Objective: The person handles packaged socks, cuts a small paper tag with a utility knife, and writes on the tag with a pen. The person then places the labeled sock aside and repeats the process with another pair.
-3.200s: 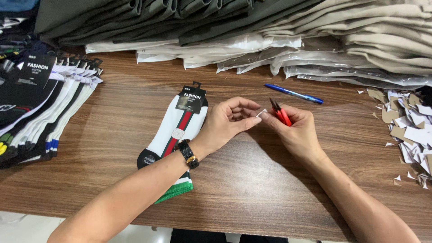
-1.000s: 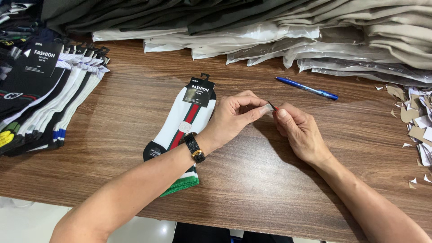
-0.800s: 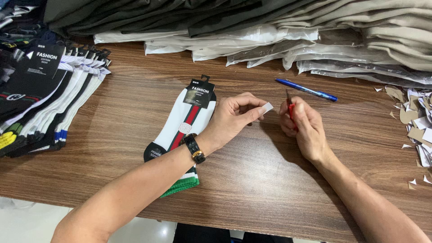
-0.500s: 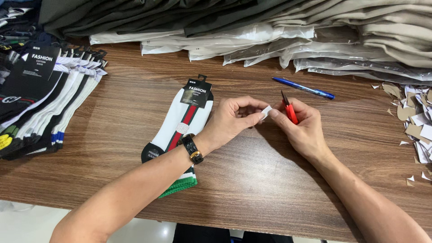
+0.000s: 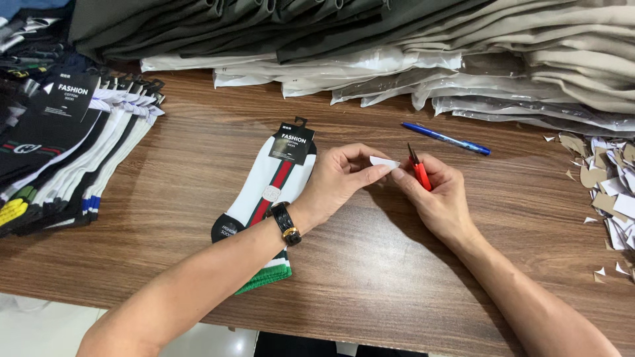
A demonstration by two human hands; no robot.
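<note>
Most of the red-handled snips are buried in the right hand, which is curled closed around them, so only the tips poke out. The left hand pinches a small white label just beside the blades, above the wooden table. A sock pair lies under the left wrist, a blue pen sits nearby, and paper scraps are cut off at the right edge. Compared with half a second ago, the label sits closer to the snips.

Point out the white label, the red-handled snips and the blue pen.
white label (image 5: pixel 383 161), head view, middle of the label.
red-handled snips (image 5: pixel 421 175), head view, red handle.
blue pen (image 5: pixel 445 139), head view, mid-barrel.
</note>
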